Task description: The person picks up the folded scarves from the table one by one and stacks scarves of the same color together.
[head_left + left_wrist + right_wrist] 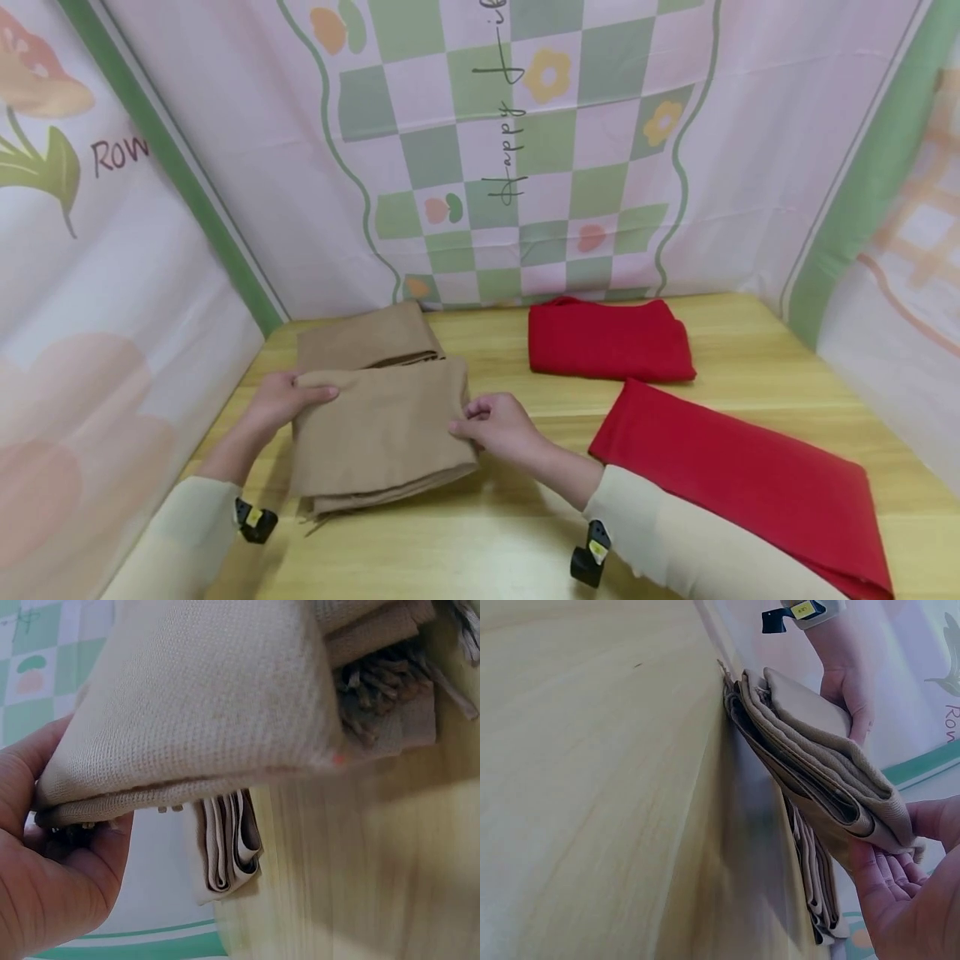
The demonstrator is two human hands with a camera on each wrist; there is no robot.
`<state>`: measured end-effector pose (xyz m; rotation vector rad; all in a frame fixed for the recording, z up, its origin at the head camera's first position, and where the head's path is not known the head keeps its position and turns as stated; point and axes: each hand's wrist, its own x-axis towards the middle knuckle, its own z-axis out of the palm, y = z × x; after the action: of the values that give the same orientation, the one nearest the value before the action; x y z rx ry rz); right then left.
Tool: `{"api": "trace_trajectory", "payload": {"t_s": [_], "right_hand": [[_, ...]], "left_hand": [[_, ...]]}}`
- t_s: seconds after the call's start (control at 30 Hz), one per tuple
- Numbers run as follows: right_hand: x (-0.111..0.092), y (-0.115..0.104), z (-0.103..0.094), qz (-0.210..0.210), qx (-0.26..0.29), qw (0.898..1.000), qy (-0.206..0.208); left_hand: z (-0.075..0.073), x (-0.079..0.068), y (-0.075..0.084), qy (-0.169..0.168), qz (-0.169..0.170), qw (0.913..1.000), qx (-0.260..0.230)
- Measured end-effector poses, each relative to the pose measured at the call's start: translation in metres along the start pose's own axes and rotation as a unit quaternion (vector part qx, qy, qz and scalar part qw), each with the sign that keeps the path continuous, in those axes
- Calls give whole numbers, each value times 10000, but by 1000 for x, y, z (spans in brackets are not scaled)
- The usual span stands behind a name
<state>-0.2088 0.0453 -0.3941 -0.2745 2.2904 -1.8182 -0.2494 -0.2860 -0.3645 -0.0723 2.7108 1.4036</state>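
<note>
A folded beige scarf [382, 433] with a fringe is held between both hands, its near edge raised off the table. My left hand [281, 402] grips its far left corner, thumb on top and fingers beneath. On the other side, my right hand [501, 427] pinches the right edge. The right wrist view shows the stacked layers of the scarf [817, 761], thumb and fingers around their end. In the left wrist view, fringe strands [382, 679] poke out between the folds. Just behind lies a second folded beige cloth [360, 337], partly covered by the held scarf in the head view.
A folded red cloth [607, 340] lies at the back right of the wooden table [495, 517]. Nearer, a longer folded red cloth [742, 479] lies slanted, partly behind my right sleeve. Patterned fabric [480, 150] hangs at the back and both sides.
</note>
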Motion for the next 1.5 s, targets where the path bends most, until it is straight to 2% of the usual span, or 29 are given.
{"api": "trace_trajectory", "payload": {"t_s": [0.27,0.77,1.1,1.33,1.5], "right_hand": [[-5,4,-4,68,69,9999,26],[-10,14,-5,127,157,9997,118],[-10,21,-6,170,21,9998,128],[-11,25,-5,227,-19,9996,181],[-12,28,-4,242,-22,9995,195]], "left_hand": [[7,7,-2,97,72,9999,38],[19,18,-3,52,278,9996,53],[27,25,-10,-13,508,9986,-163],[33,28,-16,-1,633,9980,-87],[37,28,-17,-30,482,9988,117]]}}
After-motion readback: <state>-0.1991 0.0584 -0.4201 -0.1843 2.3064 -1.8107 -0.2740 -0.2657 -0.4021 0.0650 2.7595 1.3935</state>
